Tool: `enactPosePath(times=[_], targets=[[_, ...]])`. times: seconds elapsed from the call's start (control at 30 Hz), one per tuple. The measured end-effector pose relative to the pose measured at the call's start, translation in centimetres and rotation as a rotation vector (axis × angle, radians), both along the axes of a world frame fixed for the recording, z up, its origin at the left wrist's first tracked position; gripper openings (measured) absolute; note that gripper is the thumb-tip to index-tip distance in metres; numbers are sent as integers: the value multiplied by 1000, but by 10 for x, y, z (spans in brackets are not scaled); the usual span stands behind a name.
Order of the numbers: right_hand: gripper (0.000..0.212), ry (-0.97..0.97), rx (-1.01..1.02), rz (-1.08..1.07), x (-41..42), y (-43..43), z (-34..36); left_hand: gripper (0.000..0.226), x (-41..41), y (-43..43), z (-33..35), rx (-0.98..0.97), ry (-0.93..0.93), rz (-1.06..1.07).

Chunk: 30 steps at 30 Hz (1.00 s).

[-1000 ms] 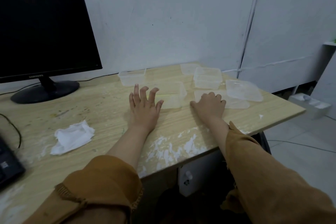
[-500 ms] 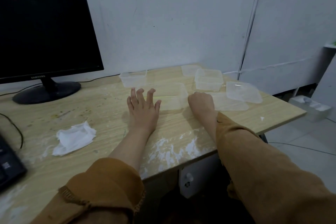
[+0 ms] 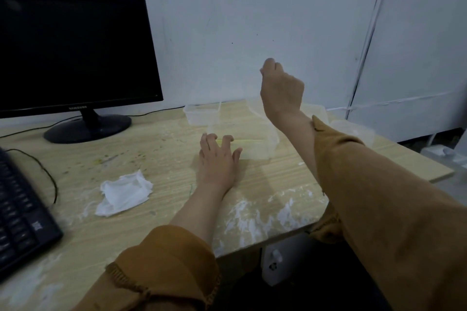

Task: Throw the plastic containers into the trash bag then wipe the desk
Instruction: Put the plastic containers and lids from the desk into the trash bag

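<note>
My right hand (image 3: 281, 91) is raised above the desk (image 3: 156, 159), fingers pinched on a faint clear plastic container (image 3: 219, 96) that hangs to its left. My left hand (image 3: 218, 159) lies flat on the desk with its fingers apart, the fingertips touching the near side of a clear rectangular container (image 3: 252, 145). Another clear container (image 3: 199, 115) stands behind it by the wall. More clear containers (image 3: 353, 129) lie to the right, partly hidden by my right arm. A crumpled white cloth (image 3: 125, 193) rests on the desk left of my left arm. No trash bag is in view.
A black monitor (image 3: 70, 53) stands at the back left, with a black keyboard (image 3: 20, 212) and cable at the left edge. White smears (image 3: 252, 214) mark the desk's front edge. The desk's right corner (image 3: 439, 174) ends over a tiled floor.
My right hand has risen from the desk surface with a clear plastic container in its fingers. My left hand stays flat, now touching the middle container.
</note>
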State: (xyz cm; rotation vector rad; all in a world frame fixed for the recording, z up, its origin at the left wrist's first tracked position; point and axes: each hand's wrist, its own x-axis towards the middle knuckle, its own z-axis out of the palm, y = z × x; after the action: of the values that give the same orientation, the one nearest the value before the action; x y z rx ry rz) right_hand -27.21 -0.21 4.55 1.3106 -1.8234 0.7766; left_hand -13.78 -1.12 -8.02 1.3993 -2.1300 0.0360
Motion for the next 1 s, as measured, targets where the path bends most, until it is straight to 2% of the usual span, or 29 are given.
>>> enactPosePath(times=[0.13, 0.33, 0.4, 0.53, 0.67, 0.77, 0.9, 1.0], targets=[[29, -254, -159, 130, 16, -6, -5, 41, 0, 0, 0, -5, 1, -2], [21, -943, -162, 267, 19, -15, -15, 42, 1, -3, -3, -3, -5, 11], [17, -1072, -183, 288, 16, -15, -18, 42, 1, -3, -3, 0, -28, 27], [15, -1022, -203, 375, 13, -19, -23, 41, 9, -8, 3, -120, -80, 28], [17, -733, -219, 378, 11, -31, -26, 47, 25, -22, 14, -242, -49, -11], [20, -583, -264, 340, 10, -46, -25, 40, 25, -39, 30, -226, 47, 12], [21, -595, -309, 347, 8, -62, -21, 31, 11, -64, 51, -168, 176, 25], [19, -751, -278, 399, 4, -69, -18, 40, 0, -79, 67, 70, 486, 99]])
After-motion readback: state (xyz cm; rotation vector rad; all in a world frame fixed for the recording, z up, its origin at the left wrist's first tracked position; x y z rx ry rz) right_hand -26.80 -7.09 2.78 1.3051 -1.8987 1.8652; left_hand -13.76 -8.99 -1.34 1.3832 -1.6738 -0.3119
